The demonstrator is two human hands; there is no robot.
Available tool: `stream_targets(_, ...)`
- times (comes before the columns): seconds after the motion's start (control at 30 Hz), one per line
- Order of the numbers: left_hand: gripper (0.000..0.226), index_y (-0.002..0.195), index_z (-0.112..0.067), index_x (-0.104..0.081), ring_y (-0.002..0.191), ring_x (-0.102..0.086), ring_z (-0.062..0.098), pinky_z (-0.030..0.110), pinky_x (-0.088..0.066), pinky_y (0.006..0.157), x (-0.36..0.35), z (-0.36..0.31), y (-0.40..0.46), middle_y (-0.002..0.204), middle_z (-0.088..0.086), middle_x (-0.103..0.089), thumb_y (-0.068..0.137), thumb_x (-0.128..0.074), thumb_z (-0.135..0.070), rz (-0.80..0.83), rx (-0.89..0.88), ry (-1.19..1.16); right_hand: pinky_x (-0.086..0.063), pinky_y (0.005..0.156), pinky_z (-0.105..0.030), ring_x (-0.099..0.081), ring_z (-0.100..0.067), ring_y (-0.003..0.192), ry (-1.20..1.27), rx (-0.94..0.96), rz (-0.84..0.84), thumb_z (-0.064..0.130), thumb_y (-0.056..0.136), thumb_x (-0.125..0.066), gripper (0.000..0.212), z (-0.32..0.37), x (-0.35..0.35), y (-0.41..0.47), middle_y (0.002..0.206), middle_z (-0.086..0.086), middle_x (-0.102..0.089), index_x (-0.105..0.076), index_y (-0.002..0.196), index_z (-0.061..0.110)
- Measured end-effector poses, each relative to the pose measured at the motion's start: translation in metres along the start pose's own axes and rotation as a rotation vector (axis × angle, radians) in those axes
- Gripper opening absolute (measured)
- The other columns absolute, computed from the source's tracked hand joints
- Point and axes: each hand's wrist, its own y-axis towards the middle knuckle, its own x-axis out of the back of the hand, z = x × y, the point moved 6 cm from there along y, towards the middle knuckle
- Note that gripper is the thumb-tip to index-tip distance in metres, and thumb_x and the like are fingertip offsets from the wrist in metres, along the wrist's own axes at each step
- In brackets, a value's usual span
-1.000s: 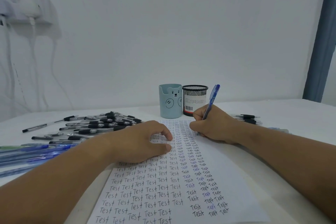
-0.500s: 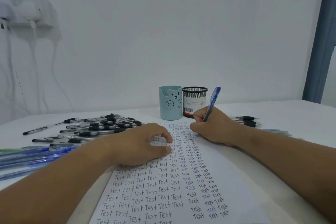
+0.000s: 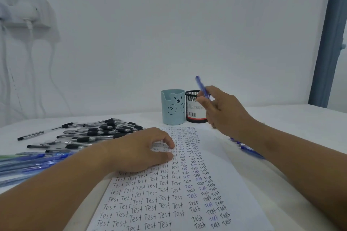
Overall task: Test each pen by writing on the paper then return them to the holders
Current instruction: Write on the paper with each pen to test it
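At the left of the desk (image 3: 293,118) we see a heap of black pens (image 3: 97,133) and, nearer us, blue pens (image 3: 28,161). Our left hand (image 3: 139,150) presses the paper (image 3: 221,172), fingers loosely curled and holding nothing. Beyond stand a bear-faced blue holder (image 3: 172,107) and a black mesh holder (image 3: 194,107). Our right hand (image 3: 223,110), raised before the mesh holder, grips a blue pen (image 3: 201,86), which is blurred. More blue pens (image 3: 247,149) lie right of the sheet.

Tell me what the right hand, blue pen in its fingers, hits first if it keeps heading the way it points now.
Most likely the black mesh pen holder: the right hand with its blue pen overlaps the holder's rim, pointing away and leftward. Depth is unclear, so it may be short of the rim.
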Motion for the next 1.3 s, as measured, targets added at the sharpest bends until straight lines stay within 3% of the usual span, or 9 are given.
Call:
stream_targets(0.1, 0.026, 0.120, -0.051, -0.056, 0.126, -0.039, -0.007, 0.022, -0.029, 0.106, 0.000, -0.001, -0.001, 0.133, -0.035, -0.043, 0.094, -0.058, -0.056, 0.004, 0.000, 0.004, -0.046, 0.062, -0.038, -0.042, -0.013, 0.056, -0.150, 0.027, 0.061, 0.027, 0.105, -0.047, 0.030, 0.000, -0.005, 0.000, 0.075, -0.015, -0.061, -0.066, 0.098, 0.004)
stream_targets(0.3, 0.026, 0.120, -0.051, -0.056, 0.127, -0.039, -0.006, 0.022, -0.029, 0.108, 0.000, -0.002, -0.002, 0.134, -0.034, -0.044, 0.094, -0.058, -0.057, 0.005, -0.005, 0.010, -0.025, 0.053, -0.028, -0.031, -0.012, 0.054, -0.096, 0.002, 0.181, 0.021, 0.099, -0.051, 0.033, -0.002, -0.018, -0.007, 0.059, 0.004, -0.041, -0.050, 0.070, 0.007)
stream_targets(0.5, 0.021, 0.117, -0.050, -0.058, 0.123, -0.040, -0.008, 0.021, -0.029, 0.106, -0.001, -0.001, -0.001, 0.131, -0.035, -0.045, 0.095, -0.060, -0.052, -0.037, -0.017, -0.012, -0.038, 0.055, -0.024, -0.045, -0.012, 0.057, -0.129, -0.067, 0.302, 0.019, 0.102, -0.050, 0.010, -0.007, -0.003, -0.002, 0.066, 0.003, -0.055, -0.059, 0.102, 0.024)
stream_targets(0.63, 0.016, 0.111, -0.050, -0.061, 0.120, -0.044, -0.015, 0.015, -0.035, 0.098, -0.001, -0.001, 0.002, 0.124, -0.036, -0.051, 0.095, -0.063, -0.048, -0.076, -0.054, -0.019, -0.039, 0.057, -0.010, -0.053, 0.004, 0.056, -0.389, -0.099, 0.347, 0.018, 0.094, -0.063, 0.015, -0.018, 0.039, 0.004, 0.071, 0.018, -0.062, -0.074, 0.094, 0.029)
stream_targets(0.8, 0.015, 0.111, -0.049, -0.060, 0.106, -0.044, -0.022, 0.004, -0.034, 0.080, -0.003, -0.004, 0.003, 0.119, -0.037, -0.051, 0.096, -0.061, -0.047, -0.082, -0.061, 0.016, -0.052, 0.074, -0.023, -0.064, -0.006, 0.074, -0.589, -0.309, 0.634, 0.006, 0.085, -0.064, 0.033, -0.048, 0.060, -0.012, 0.074, 0.016, -0.070, -0.073, 0.089, 0.038)
stream_targets(0.93, 0.017, 0.111, -0.052, -0.059, 0.107, -0.042, -0.022, 0.012, -0.033, 0.090, -0.003, -0.003, 0.001, 0.120, -0.042, -0.047, 0.094, -0.059, -0.053, -0.074, -0.030, 0.008, -0.054, 0.084, -0.028, -0.064, -0.006, 0.084, -0.671, -0.320, 0.660, 0.008, 0.084, -0.069, 0.031, -0.054, 0.062, -0.012, 0.078, 0.019, -0.069, -0.073, 0.085, 0.039)
stream_targets(1.1, 0.018, 0.113, -0.053, -0.058, 0.112, -0.044, -0.015, 0.020, -0.033, 0.100, -0.002, -0.003, 0.000, 0.125, -0.041, -0.045, 0.094, -0.058, -0.054, -0.062, -0.015, 0.013, -0.049, 0.103, -0.037, -0.063, -0.012, 0.107, -0.736, -0.312, 0.738, 0.033, 0.090, -0.069, 0.024, -0.050, 0.058, -0.015, 0.104, 0.016, -0.069, -0.073, 0.114, 0.034)
stream_targets(1.2, 0.019, 0.113, -0.053, -0.058, 0.112, -0.045, -0.012, 0.021, -0.033, 0.101, -0.002, -0.003, 0.000, 0.125, -0.040, -0.045, 0.094, -0.059, -0.054, -0.060, -0.006, 0.009, -0.043, 0.104, -0.032, -0.057, -0.011, 0.114, -0.776, -0.306, 0.928, 0.057, 0.081, -0.074, 0.056, -0.037, 0.057, -0.023, 0.124, 0.014, -0.063, -0.061, 0.131, 0.035)
stream_targets(1.3, 0.020, 0.113, -0.054, -0.058, 0.111, -0.042, -0.017, 0.021, -0.033, 0.100, -0.003, -0.003, 0.000, 0.124, -0.042, -0.043, 0.093, -0.059, -0.055, -0.057, -0.003, 0.003, -0.043, 0.092, -0.027, -0.056, -0.012, 0.105, -0.798, -0.327, 1.024, 0.043, 0.069, -0.089, 0.072, -0.036, 0.055, -0.029, 0.127, 0.010, -0.060, -0.058, 0.133, 0.032)
